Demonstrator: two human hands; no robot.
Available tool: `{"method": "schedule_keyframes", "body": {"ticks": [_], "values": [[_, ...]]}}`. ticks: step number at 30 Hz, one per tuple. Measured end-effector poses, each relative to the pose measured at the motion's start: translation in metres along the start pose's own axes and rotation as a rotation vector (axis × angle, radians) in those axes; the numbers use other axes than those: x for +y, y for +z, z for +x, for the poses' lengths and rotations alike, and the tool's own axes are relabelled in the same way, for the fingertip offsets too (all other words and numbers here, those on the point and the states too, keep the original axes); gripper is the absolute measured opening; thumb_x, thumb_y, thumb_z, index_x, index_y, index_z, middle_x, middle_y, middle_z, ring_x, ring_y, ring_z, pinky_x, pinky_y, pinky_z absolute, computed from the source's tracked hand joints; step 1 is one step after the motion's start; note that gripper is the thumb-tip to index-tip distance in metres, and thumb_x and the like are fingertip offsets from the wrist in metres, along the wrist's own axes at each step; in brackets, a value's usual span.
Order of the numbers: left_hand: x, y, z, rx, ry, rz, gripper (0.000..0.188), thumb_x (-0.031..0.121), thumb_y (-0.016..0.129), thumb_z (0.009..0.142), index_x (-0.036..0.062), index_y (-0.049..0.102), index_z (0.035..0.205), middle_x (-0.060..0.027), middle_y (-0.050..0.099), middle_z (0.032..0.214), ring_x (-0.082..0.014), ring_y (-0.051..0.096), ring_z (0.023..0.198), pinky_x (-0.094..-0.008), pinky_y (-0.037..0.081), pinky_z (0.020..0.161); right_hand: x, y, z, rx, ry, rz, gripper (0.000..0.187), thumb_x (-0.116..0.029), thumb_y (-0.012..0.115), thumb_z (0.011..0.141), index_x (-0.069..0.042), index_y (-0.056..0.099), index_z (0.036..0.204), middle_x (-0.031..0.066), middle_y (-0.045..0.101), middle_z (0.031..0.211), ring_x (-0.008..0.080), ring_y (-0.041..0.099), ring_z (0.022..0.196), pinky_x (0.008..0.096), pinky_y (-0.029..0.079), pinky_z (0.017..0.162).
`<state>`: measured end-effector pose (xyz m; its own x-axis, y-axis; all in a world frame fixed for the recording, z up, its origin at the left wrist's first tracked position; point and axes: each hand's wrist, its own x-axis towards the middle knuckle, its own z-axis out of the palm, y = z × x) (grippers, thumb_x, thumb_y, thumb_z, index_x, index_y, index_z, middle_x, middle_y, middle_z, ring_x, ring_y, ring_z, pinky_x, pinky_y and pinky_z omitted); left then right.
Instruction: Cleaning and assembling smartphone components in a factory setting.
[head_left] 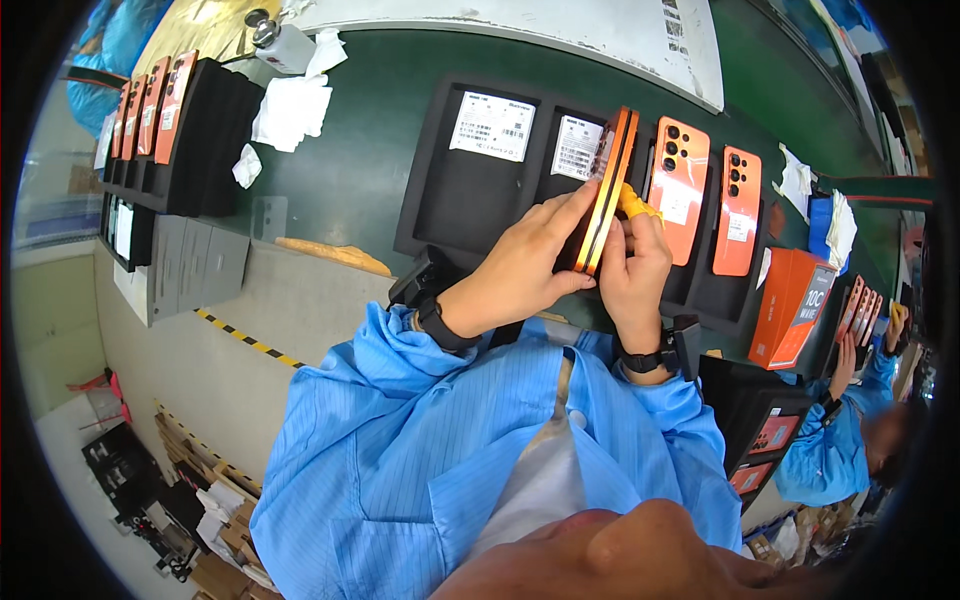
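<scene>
In front of me, over a black tray point(420, 210), my left hand point(530, 250) grips what looks like two orange phones point(612, 190) pressed together and held on edge. My right hand point(638, 265) is closed on a yellow cloth point(634, 202), which sits against the right side of the pair. Two more orange phones, one larger point(680, 185) and one smaller point(738, 210), lie camera side up in slots to the right. White labels point(493, 126) mark the two left slots, where no phone lies. My fingers partly hide the faces of the held phones.
An orange box point(790, 308) stands right of the tray. At far left, a black rack point(205, 150) holds several orange phones near crumpled white wipes point(290, 110) and a pump bottle point(283, 45). A co-worker in a blue sleeve point(835, 450) handles phones at far right.
</scene>
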<state>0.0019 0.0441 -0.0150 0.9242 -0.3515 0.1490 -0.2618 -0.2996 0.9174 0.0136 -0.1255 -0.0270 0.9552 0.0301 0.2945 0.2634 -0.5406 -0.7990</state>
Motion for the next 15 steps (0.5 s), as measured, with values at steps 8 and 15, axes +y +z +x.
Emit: {"method": "schedule_keyframes", "body": {"ticks": [8, 15], "values": [[0.009, -0.019, 0.020, -0.140, -0.046, -0.177, 0.110, 0.000, 0.082, 0.072, 0.0002, 0.013, 0.158, -0.0224, 0.037, 0.153, -0.0309, 0.040, 0.141, -0.0398, 0.035, 0.115, 0.000, -0.005, 0.014, -0.070, 0.182, 0.162, 0.028, -0.007, 0.060, 0.093, 0.008, 0.062, 0.117, 0.0182, 0.067, 0.075, 0.0257, 0.068, 0.065, 0.0347, 0.051, 0.058], [0.008, -0.020, 0.039, -0.221, -0.328, -0.771, 0.102, -0.014, 0.071, 0.073, 0.0027, 0.018, 0.159, -0.0148, 0.034, 0.156, -0.0230, 0.036, 0.143, -0.0418, 0.037, 0.116, -0.017, -0.010, 0.027, -0.173, 0.157, -0.005, 0.027, -0.004, 0.056, 0.092, 0.008, 0.065, 0.114, 0.0243, 0.069, 0.093, 0.0388, 0.069, 0.078, 0.0413, 0.054, 0.068]]}}
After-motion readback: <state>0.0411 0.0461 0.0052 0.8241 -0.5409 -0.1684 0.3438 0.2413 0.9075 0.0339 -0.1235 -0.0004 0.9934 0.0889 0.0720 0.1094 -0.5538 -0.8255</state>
